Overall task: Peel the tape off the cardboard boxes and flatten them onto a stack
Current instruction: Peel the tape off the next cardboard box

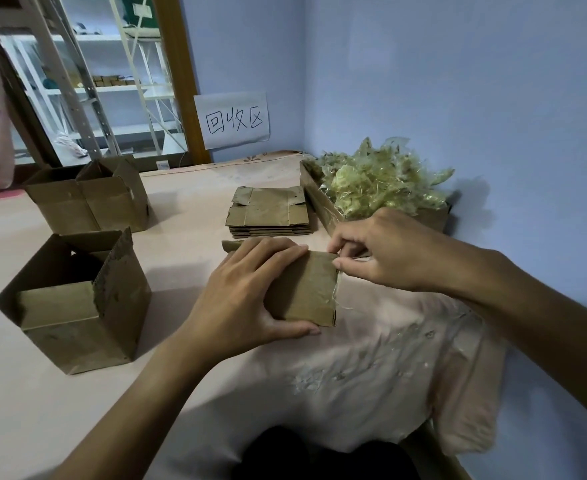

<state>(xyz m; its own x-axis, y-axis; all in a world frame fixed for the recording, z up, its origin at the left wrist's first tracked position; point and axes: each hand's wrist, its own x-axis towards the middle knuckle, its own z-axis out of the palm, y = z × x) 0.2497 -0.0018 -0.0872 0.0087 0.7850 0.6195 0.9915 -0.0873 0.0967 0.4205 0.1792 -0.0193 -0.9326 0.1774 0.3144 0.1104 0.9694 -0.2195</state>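
Left hand (250, 292) flat, pinning the box (307, 294), right hand (385, 251) pinching the tape (337, 292): best peel low and steady.

Bare forearms (139, 393) end in left grip (247, 289) and right grip (389, 251); clothing (323, 455) is dark.
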